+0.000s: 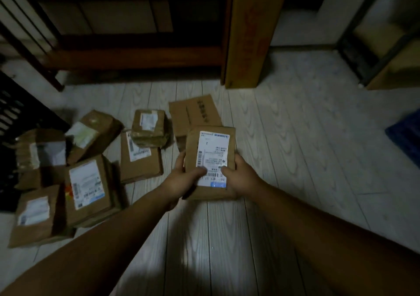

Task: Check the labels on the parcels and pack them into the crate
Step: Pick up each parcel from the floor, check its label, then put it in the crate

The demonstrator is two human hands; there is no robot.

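Note:
A small brown cardboard parcel (211, 141) with a white shipping label facing up is held above the floor in both hands. My left hand (184, 179) grips its left edge, thumb on the label's lower part. My right hand (241, 175) grips its right edge, thumb also on the label. Several other labelled brown parcels (88, 182) lie piled on the floor to the left, with one small parcel (148, 127) stacked on a flatter one (141, 159). A black slatted crate (13, 123) stands at the far left, partly cut off by the frame.
A flat cardboard piece (195, 111) lies on the pale wood floor behind the held parcel. A tall cardboard box (250, 32) leans upright at the back. Dark wooden shelving (127, 52) runs behind. A metal rack (368, 45) and a blue object (406, 132) are at the right.

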